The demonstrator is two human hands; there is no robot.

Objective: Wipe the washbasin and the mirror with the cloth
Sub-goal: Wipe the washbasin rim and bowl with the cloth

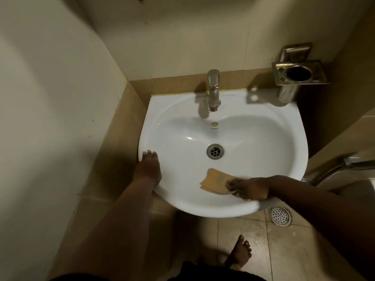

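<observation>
Left hand [149,169]: I'm resting it flat on the left rim of the basin [263,138], fingers spread wide, holding nothing, just bracing.
Right hand [248,189]: I'm pinching the cloth [215,180] between fingers and thumb, pressing it down on the near inside slope.
Cloth: it's lying folded, orange-ish, just this side of the drain [215,151], touching the bowl.
Progress: I'm guessing I'm still working the basin; the near side is getting wiped, and I can't tell how much of the far side around the tap [213,90] is done.
Left to do: the mirror isn't showing up in my view at all, so that half is presumably waiting.
Writing: there's a small logo under the overflow hole, too blurry to read.
</observation>
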